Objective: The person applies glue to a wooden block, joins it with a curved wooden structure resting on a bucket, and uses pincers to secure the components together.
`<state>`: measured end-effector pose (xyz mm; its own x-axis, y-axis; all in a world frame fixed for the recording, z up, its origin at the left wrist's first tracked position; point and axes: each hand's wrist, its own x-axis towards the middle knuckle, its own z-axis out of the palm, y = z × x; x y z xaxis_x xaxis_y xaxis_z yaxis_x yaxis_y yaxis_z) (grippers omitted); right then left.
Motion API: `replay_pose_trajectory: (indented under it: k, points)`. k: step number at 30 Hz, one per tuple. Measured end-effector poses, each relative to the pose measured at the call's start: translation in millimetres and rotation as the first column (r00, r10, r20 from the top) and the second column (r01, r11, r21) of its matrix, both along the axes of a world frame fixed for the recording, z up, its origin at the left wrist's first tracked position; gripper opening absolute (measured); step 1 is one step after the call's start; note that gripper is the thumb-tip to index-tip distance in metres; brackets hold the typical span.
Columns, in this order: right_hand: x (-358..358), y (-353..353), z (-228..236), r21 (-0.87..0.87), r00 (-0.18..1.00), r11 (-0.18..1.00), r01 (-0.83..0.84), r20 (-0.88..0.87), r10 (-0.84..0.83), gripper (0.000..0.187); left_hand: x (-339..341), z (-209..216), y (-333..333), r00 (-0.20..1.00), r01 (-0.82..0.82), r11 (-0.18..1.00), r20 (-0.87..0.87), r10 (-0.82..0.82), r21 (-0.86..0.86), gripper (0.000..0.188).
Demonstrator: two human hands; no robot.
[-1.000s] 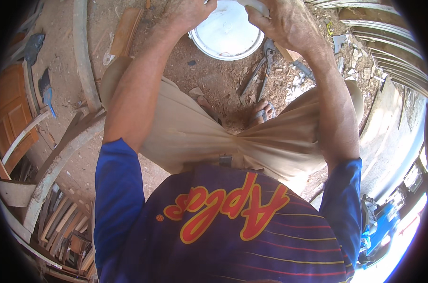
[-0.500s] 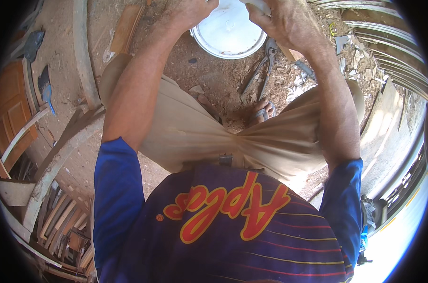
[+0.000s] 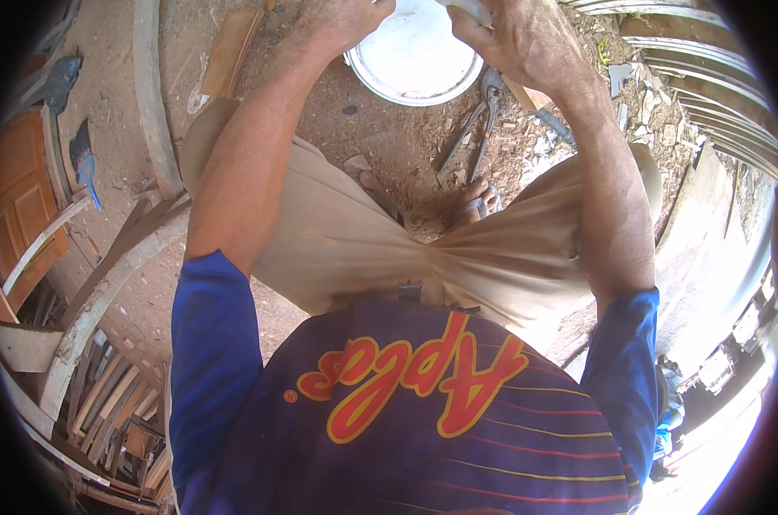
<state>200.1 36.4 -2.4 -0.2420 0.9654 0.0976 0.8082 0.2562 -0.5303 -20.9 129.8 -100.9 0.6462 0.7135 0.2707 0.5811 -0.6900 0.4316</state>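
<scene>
Both my hands are at the upper edge, over a round white lid or bucket top (image 3: 416,64) on the ground. My left hand (image 3: 348,24) is left of it with its fingers curled; the upper edge cuts it off, so what it grips is hidden. On the other side, my right hand (image 3: 519,45) is closed, its thumb against a pale, whitish thing (image 3: 469,9) that is mostly out of frame. Below the right hand, long-handled pliers (image 3: 483,116) lie on the dirt, handles spread. A tool with a ribbed grey grip (image 3: 557,127) lies partly behind my right forearm.
My sandalled foot (image 3: 477,204) is near the pliers. A flat wooden board (image 3: 232,53) and a long curved timber (image 3: 152,94) lie on the left. A panelled wooden door (image 3: 21,206) stands farther left. Pale chips (image 3: 650,107) and slatted wood (image 3: 706,64) are on the right.
My hands and arms hold nearly the same place. The background at the lower right looks brighter now.
</scene>
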Motion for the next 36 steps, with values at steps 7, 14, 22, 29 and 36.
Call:
replay_pose_trajectory:
  k: [7,14,22,29,36]
  points:
    - [1.9,-0.2,1.2,-0.027,1.0,1.0,0.013,-0.013,-0.014,0.021,-1.8,-1.7,-0.4,1.0,0.0,1.0,0.01,0.0,-0.001,0.015]
    - [5.4,-0.1,8.1,-0.218,0.99,0.968,0.125,-0.035,-0.136,0.023,-2.8,-2.7,-0.2,1.0,0.019,0.999,0.0,-0.019,0.03,0.015]
    - [19.1,-3.7,7.0,-0.111,0.992,0.988,0.11,-0.053,-0.117,0.026,2.2,9.0,-4.2,0.994,0.067,0.996,0.085,-0.071,0.058,0.025]
    - [20.2,-4.0,10.7,-0.161,0.985,0.976,0.144,-0.067,-0.157,0.028,-2.1,0.7,2.0,0.998,0.062,0.996,0.006,-0.062,0.067,0.015]
    - [23.4,-2.2,5.0,-0.133,0.994,0.986,0.096,-0.049,-0.103,0.028,-1.8,-1.7,3.7,0.996,0.08,0.99,0.036,-0.084,0.115,0.009]
